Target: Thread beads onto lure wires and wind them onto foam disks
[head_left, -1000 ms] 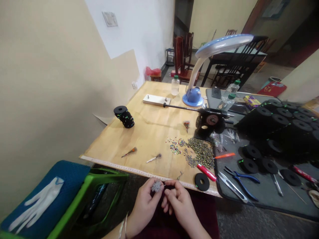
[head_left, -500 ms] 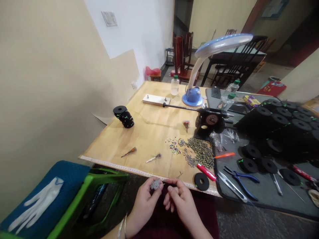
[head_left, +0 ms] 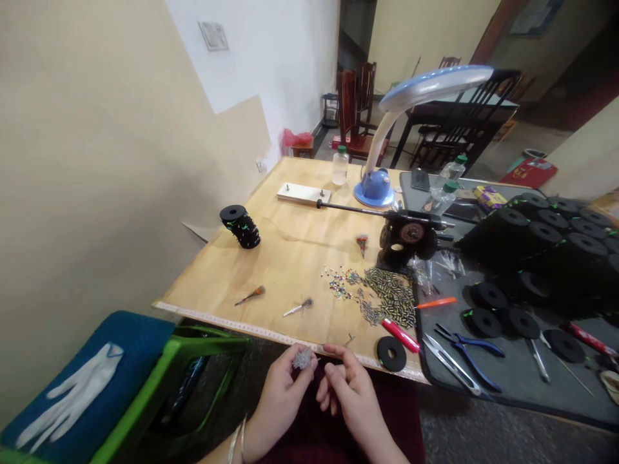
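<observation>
Just off the table's front edge, my left hand is closed on a grey bristly bundle, pinched between thumb and fingers with its spiky top showing. Close beside it, my right hand has its forefinger stretched toward the left hand and its thumb bent against the curled fingers. Whether a fine line or other small thing is in that pinch cannot be made out. A small twiggy piece lies on the table just beyond the right hand. To the right is a black foam ring, beside a red-handled tool.
Small metal pieces and coloured beads lie scattered ahead. Behind them stands a black clamp-like device with a long rod. Pliers and tweezers rest on the grey mat. A wrapped black spool stands left.
My right forefinger has lifted slightly away from the left fingertips. My left hand keeps the grey bundle in nearly the same place.
</observation>
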Tool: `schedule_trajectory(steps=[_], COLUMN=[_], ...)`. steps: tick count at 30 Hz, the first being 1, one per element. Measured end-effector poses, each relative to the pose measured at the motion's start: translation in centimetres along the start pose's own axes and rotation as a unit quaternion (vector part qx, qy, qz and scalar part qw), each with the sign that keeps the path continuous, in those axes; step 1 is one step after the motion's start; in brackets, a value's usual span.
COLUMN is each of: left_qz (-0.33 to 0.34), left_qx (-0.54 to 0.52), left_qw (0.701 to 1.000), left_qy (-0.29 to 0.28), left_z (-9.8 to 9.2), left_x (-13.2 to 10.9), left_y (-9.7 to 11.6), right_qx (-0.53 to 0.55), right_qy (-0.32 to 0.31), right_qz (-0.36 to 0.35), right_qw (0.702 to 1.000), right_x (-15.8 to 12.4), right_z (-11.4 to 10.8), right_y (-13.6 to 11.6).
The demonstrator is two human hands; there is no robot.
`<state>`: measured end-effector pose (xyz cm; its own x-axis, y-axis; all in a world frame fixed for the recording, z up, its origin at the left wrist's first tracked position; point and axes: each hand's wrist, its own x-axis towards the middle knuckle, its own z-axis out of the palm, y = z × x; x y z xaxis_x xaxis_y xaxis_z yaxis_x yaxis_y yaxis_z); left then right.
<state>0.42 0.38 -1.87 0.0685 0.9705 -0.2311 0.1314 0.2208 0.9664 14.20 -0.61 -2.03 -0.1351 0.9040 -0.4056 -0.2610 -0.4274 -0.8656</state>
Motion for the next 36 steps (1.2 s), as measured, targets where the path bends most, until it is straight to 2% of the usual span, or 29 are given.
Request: schedule_trajectory(steps=[5, 16, 21, 31, 36], left_qz=[0.013, 0.053, 0.052, 0.059, 0.056], left_qx=[0.013, 0.026, 0.035, 0.031, 0.028], left_qw=[1.0, 0.997, 0.997, 0.997, 0.997], left_qy=[-0.005, -0.057, -0.053, -0.044, -0.038], left_z=[0.0, 0.2, 0.2, 0.2, 0.1], left_x=[-0.1, -0.4, -0.3, -0.1, 0.2], left_y=[0.1, 0.2, 0.2, 0.1, 0.4], right_qx=[0.011, 0.03, 0.022, -0.065, -0.076], right_qy=[0.002, 0.003, 0.012, 0.03, 0.016], right_qz=[-0.006, -0.008, 0.001, -0.084, -0.084], right_qw=[1.0, 1.0, 1.0, 0.994, 0.993], right_x=[0.3, 0.7, 0.8, 0.8, 0.8], right_z=[-0.2, -0.6, -1.1, -1.1, -1.1], right_y=[0.5, 1.3, 0.7, 0.1, 0.1])
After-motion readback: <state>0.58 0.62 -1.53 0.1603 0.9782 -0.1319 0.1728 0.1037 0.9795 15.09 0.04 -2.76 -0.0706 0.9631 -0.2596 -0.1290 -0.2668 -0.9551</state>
